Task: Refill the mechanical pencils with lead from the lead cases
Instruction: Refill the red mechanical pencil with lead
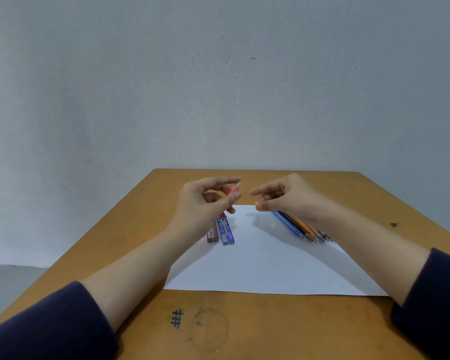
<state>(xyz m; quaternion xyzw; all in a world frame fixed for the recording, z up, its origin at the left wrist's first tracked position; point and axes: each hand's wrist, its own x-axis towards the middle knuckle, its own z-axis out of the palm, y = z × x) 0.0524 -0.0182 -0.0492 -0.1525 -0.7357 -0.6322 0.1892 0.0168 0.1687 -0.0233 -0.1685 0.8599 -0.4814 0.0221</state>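
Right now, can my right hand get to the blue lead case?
Probably yes: the blue lead case lies bare on the paper, the right hand hovers nearby; only the left hand, holding a pink pencil, overhangs its far end.

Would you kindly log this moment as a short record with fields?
left hand: pinches a pink pencil above the table
right hand: beside it, fingers curled; contents unclear
red lead case: on the paper, beside the blue lead case
other pencils: in a row on the paper, under the right wrist
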